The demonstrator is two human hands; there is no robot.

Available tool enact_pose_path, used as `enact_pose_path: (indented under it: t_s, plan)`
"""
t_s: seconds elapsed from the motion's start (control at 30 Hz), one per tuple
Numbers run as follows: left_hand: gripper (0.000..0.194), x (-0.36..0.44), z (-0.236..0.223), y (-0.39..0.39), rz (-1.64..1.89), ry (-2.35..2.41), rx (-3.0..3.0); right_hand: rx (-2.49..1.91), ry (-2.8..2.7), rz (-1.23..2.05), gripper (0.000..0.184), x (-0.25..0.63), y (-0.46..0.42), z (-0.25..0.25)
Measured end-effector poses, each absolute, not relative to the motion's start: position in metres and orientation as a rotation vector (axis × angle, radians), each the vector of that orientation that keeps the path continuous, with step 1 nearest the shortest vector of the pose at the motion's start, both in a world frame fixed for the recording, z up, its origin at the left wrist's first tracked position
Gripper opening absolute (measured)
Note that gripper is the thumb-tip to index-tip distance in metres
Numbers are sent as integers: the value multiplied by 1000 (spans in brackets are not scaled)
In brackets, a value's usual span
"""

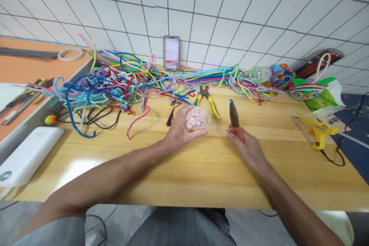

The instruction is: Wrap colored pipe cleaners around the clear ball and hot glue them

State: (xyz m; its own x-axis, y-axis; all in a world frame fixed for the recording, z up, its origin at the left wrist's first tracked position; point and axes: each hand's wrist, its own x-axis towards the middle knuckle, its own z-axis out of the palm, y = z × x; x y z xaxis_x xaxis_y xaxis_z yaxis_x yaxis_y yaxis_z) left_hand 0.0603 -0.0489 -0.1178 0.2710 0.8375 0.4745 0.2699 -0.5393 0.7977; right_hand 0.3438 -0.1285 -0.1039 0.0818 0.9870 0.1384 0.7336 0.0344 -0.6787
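My left hand (179, 132) is wrapped around a clear ball (198, 119) with small coloured bits in it, held over the middle of the wooden table (178, 177). To its right, my right hand (245, 142) grips pliers (234, 115) by their orange-red handles. The dark jaws point away from me, and a small light-blue scrap shows near their tip. Just behind the ball lies a second pair of pliers (211, 103) with yellow-green handles, partly covered by the ball and hand. A dark purple tassel (170, 118) is beside my left fingers.
Tangled pipe cleaners (115, 80) spread along the wall. A phone (172, 54) stands upright behind them. At right are a yellow glue gun (318, 132) and colourful crafted pieces (305, 90); at left, a white power bank (31, 157) and black cord (100, 119).
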Motion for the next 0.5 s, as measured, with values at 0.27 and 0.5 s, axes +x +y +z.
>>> enact_pose_path:
  t_s: [0.27, 0.5]
  plan:
    - [86, 60, -120, -44, 1191, 955, 1942, -2675, -1749, -105, 35, 440, -83, -76]
    - [87, 59, -118, -45, 1148, 964, 1970, -2847, -1717, -139, 38, 447, -75, -74]
